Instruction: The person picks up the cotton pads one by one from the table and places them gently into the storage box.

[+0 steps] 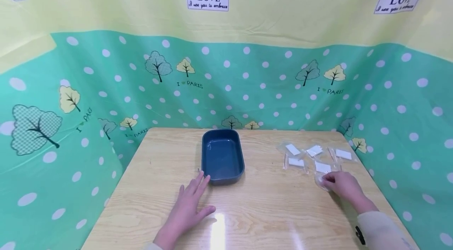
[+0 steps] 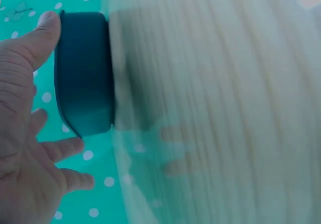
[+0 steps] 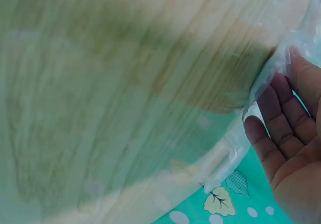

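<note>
A clear plastic bag (image 1: 320, 181) is pinched between the thumb and fingers of my right hand (image 1: 345, 185), low over the right side of the table. In the right wrist view, crinkled clear plastic (image 3: 305, 39) lies at the thumb and fingertips; its contents do not show clearly. My left hand (image 1: 189, 206) is beside the near left corner of a dark blue rectangular dish (image 1: 221, 157), fingers spread. The left wrist view shows the left thumb at the rim of the dish (image 2: 83, 73) and the other fingers extended beside it.
Several small clear bags with white labels, such as one bag (image 1: 295, 162) and another bag (image 1: 343, 154), lie together on the right of the wooden table (image 1: 262, 203). A patterned green and yellow curtain (image 1: 247, 81) encloses the back and sides.
</note>
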`<state>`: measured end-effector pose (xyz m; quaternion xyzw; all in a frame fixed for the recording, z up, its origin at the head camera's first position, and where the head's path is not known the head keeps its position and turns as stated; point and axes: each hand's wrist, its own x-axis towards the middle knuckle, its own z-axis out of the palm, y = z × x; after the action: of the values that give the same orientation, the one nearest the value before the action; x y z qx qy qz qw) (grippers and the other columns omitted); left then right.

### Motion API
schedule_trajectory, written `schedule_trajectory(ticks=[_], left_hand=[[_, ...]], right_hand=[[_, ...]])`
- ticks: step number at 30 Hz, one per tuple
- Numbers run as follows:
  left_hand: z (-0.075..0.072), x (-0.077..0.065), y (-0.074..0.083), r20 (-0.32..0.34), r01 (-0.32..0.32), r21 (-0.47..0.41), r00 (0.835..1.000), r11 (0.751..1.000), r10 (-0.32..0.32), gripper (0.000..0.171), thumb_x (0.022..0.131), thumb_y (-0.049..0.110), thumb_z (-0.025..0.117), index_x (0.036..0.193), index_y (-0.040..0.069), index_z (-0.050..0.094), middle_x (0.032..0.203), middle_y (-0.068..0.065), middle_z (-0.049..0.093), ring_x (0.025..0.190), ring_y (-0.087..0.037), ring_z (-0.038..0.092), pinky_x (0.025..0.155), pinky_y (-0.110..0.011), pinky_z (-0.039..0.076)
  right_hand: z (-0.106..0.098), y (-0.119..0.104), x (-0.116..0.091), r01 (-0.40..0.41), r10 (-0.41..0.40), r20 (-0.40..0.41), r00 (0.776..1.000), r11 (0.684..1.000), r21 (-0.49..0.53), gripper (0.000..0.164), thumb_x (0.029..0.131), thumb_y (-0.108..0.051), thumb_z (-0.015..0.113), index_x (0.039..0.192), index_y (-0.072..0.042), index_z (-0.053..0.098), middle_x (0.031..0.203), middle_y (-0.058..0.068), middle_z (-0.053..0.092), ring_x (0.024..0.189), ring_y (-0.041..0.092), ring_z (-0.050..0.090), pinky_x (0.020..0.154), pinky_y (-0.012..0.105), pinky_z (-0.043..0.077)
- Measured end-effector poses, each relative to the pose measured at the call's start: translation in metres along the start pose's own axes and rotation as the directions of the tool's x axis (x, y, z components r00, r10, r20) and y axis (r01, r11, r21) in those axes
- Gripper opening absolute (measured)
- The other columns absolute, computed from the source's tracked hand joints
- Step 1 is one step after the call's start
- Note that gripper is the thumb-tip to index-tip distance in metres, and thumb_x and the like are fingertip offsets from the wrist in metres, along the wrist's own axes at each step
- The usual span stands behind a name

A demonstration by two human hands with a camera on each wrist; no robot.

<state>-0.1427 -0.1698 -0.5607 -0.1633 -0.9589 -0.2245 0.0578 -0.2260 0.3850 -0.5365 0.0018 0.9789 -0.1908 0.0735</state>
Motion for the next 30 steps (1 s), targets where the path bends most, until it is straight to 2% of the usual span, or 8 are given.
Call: schedule_trajectory(ticks=[8, 16, 19, 24, 30], left_hand=[[0.004, 0.002, 0.014, 0.045, 0.014, -0.008, 0.999, 1.0, -0.014, 0.096, 0.09, 0.052, 0.081, 0.168, 0.017, 0.037, 0.178, -0.01, 0.027, 0.154, -0.055, 0.038, 0.121, -0.085, 0.024], [0.003, 0.005, 0.017, 0.029, 0.054, 0.027, 0.998, 0.998, -0.055, 0.097, 0.088, 0.052, 0.083, 0.167, 0.016, 0.038, 0.178, -0.017, 0.025, 0.158, -0.057, 0.027, 0.121, -0.086, 0.02], [0.005, 0.004, 0.017, 0.022, 0.06, 0.053, 0.998, 0.997, -0.062, 0.097, 0.088, 0.054, 0.083, 0.167, 0.019, 0.039, 0.177, -0.019, 0.027, 0.158, -0.058, 0.027, 0.12, -0.087, 0.019], [0.004, 0.006, 0.019, 0.012, 0.066, 0.092, 0.998, 0.994, -0.068, 0.094, 0.087, 0.055, 0.083, 0.166, 0.024, 0.041, 0.176, -0.016, 0.031, 0.156, -0.058, 0.032, 0.119, -0.088, 0.021], [0.001, 0.007, 0.019, 0.016, 0.091, 0.062, 0.996, 0.994, -0.092, 0.093, 0.088, 0.054, 0.083, 0.166, 0.026, 0.041, 0.176, -0.014, 0.031, 0.153, -0.058, 0.038, 0.118, -0.088, 0.022]], right_hand=[[-0.004, 0.005, 0.001, -0.02, 0.019, 0.06, 0.998, 1.0, 0.004, 0.038, 0.098, -0.033, 0.079, 0.121, -0.002, 0.078, 0.115, 0.019, 0.079, 0.106, 0.039, 0.073, 0.092, 0.059, 0.062], [-0.005, 0.006, 0.001, -0.027, 0.023, 0.095, 0.995, 0.999, 0.036, 0.043, 0.099, -0.037, 0.077, 0.125, -0.002, 0.076, 0.117, 0.019, 0.078, 0.108, 0.038, 0.073, 0.09, 0.056, 0.064], [-0.006, 0.005, 0.001, -0.014, 0.011, 0.083, 0.996, 0.999, 0.036, 0.036, 0.099, -0.031, 0.076, 0.121, -0.003, 0.077, 0.115, 0.019, 0.079, 0.106, 0.037, 0.074, 0.089, 0.056, 0.064], [-0.008, 0.007, 0.0, 0.01, -0.013, 0.055, 0.998, 0.999, 0.048, 0.023, 0.099, -0.022, 0.076, 0.113, -0.005, 0.08, 0.107, 0.014, 0.08, 0.098, 0.029, 0.073, 0.087, 0.052, 0.064], [-0.023, 0.004, 0.006, 0.026, -0.034, 0.076, 0.997, 0.994, 0.106, 0.026, 0.1, -0.026, 0.076, 0.113, -0.004, 0.08, 0.107, 0.01, 0.08, 0.096, 0.022, 0.071, 0.083, 0.045, 0.064]])
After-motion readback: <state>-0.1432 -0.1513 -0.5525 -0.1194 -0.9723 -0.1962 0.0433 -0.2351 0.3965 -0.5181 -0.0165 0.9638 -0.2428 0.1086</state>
